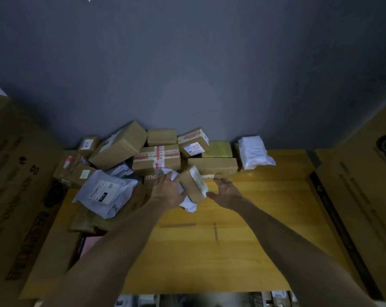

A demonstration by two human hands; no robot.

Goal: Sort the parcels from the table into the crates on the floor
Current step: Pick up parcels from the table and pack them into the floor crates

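At inspection both arms were extended across the table (243, 229) towards a small brown box (191, 188), which stood directly ahead of the person, between the two hands and at the near edge of the heap of parcels (156, 159) banked against the back wall. The box was tilted, not flat, and was propped on a crumpled white mailer (189, 206). Its labelled face was turned to the right. Its long axis ran roughly away from the person, with the near end swung slightly right. The left hand (168, 191) was the nearer: it lay against the box's left flank, thumb at the near corner and fingers (168, 177) reaching onto white wrapping beyond. Whether those fingers had closed in a true grip could not be established. The right hand (227, 192) was spread wide and held nothing, its thumb (210, 194) just beside the box's right side but apparently apart from it. In my judgement the coming move turned on the right hand closing in leftward across the short axis, so that the box was taken between both palms. There was some risk of the mailer being dragged along. Tall cartons stood to the left (14, 185) and right (365, 185). The crates could not be identified; the bottom edge showed only a blurred strip.
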